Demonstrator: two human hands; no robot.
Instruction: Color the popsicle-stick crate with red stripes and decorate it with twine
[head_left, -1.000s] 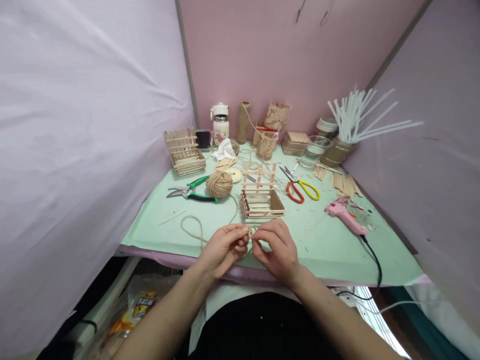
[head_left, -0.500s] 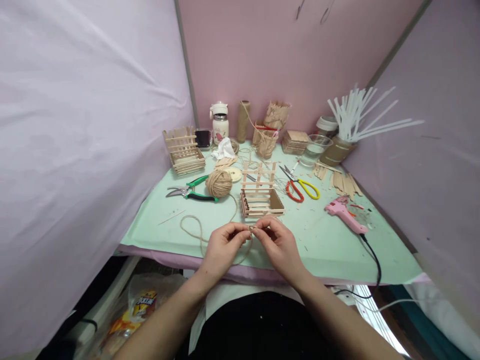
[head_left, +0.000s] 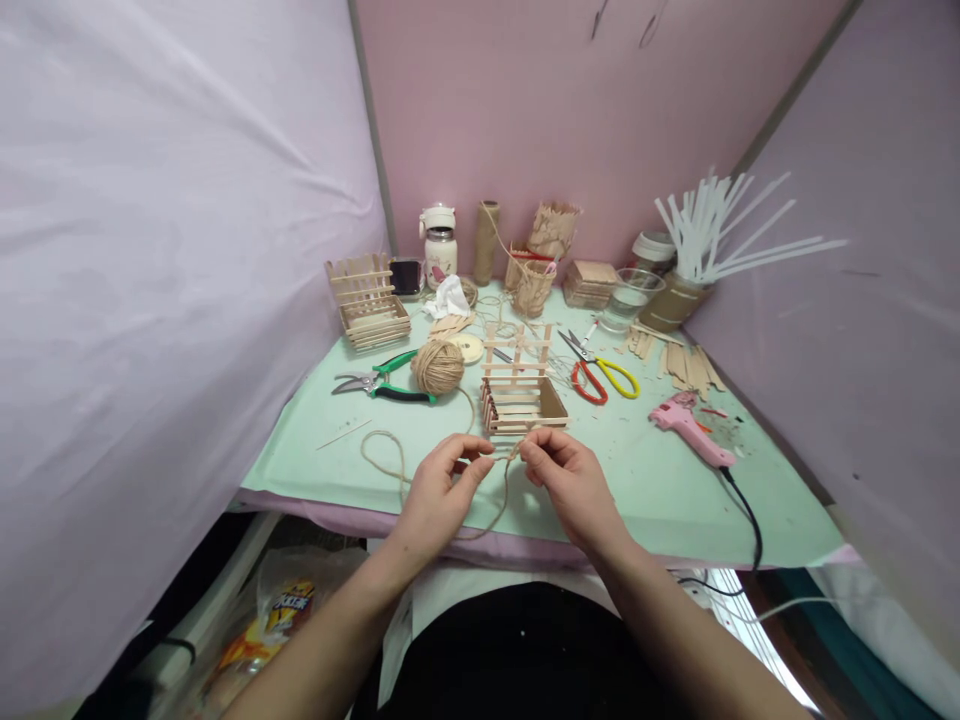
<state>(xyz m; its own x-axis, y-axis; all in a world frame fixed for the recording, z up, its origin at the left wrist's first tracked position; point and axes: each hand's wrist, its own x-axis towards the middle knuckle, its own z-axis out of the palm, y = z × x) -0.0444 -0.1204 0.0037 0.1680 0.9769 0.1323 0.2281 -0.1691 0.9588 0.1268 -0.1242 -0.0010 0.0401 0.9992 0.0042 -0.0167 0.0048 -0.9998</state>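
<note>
Thin brown jute twine point(head_left: 505, 490) runs between my hands, with a small loop or knot near the fingertips. My right hand point(head_left: 566, 480) pinches the twine between thumb and forefinger. My left hand point(head_left: 442, 485) pinches a short piece of it from the other side. The twine hangs in a curve below my hands, then leads back past the left hand to a twine ball point(head_left: 438, 368). Just beyond my fingers stands a small craft-stick crate point(head_left: 525, 405) with a lattice back.
Pruning shears point(head_left: 386, 385) lie left of the ball, scissors point(head_left: 592, 375) right of the crate. A pink glue gun point(head_left: 694, 430) with a black cord rests at right. Behind are another stick crate point(head_left: 375, 325), a bottle point(head_left: 440, 250), a water bowl point(head_left: 626, 300) and loose sticks point(head_left: 686, 368).
My hands have drawn slightly apart, the right hand moving a little to the right. More of the twine and its small loop now shows between them.
</note>
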